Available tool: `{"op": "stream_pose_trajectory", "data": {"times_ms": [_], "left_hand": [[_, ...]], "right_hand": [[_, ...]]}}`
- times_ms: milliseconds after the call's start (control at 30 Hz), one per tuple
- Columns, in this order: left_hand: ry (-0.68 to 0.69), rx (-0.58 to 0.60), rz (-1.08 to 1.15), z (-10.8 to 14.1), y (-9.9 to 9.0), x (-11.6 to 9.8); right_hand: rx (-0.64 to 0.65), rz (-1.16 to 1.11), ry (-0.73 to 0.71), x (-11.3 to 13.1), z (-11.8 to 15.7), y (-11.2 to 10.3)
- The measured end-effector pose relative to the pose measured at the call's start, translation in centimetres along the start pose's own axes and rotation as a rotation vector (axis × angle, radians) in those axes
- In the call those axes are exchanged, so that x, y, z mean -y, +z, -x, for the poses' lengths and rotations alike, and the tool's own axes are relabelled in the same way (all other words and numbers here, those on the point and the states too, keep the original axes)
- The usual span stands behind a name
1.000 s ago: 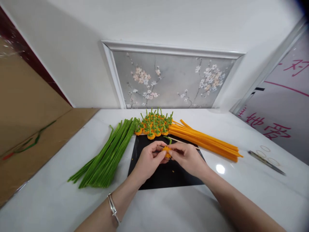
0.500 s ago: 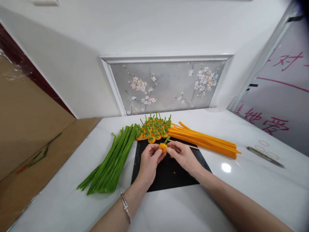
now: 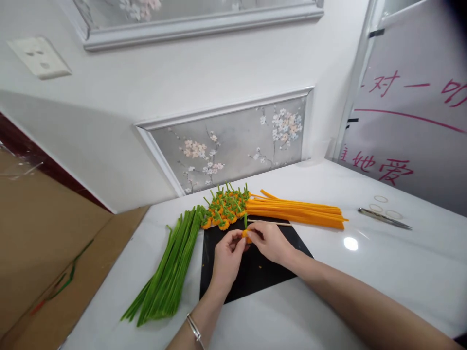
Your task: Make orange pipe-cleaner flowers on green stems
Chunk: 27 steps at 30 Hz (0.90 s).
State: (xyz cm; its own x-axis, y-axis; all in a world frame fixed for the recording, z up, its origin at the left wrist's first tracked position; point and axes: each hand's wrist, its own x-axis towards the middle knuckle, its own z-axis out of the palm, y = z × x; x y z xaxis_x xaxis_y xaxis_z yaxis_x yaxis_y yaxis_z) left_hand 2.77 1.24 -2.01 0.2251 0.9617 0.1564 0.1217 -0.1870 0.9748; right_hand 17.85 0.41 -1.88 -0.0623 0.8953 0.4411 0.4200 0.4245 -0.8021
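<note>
Over the black mat (image 3: 255,272), an orange fuzzy flower (image 3: 247,236) with a green stem pointing up is pinched between both hands. My left hand (image 3: 228,257) grips its left side with thumb and fingers. My right hand (image 3: 270,240) holds it from the right, fingers bent together. Behind the hands lies a pile of similar orange flowers with green stems (image 3: 226,206). A bundle of green fuzzy stems (image 3: 171,267) is to the left, and a bundle of orange ones (image 3: 295,211) to the right. Part of a thin wooden stick (image 3: 270,222) shows behind my right hand.
Tweezers (image 3: 385,218) and several thin rings (image 3: 381,199) lie at the right of the white table (image 3: 365,272). A cardboard box (image 3: 47,233) stands along the left side. Behind the table rises a wall with a framed floral panel (image 3: 233,150).
The view has tilted and shifted. The flower has turned in my fingers: its stem now points nearly straight up, and my fingers cover more of the orange part.
</note>
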Motion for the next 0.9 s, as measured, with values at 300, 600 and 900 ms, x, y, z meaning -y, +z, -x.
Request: {"op": "stream_pose_trajectory", "data": {"times_ms": [300, 600, 900], "left_hand": [[0.041, 0.059, -0.012, -0.9, 0.3, -0.9], [-0.109, -0.001, 0.224, -1.9, 0.0, 0.2], [-0.143, -0.042, 0.351, -1.4, 0.0, 0.7]], "right_hand": [[0.049, -0.112, 0.068, -0.7, -0.7, -0.6], [0.011, -0.286, 0.139, -2.4, -0.9, 0.4], [-0.052, -0.412, 0.192, -2.6, -0.4, 1.5]]}}
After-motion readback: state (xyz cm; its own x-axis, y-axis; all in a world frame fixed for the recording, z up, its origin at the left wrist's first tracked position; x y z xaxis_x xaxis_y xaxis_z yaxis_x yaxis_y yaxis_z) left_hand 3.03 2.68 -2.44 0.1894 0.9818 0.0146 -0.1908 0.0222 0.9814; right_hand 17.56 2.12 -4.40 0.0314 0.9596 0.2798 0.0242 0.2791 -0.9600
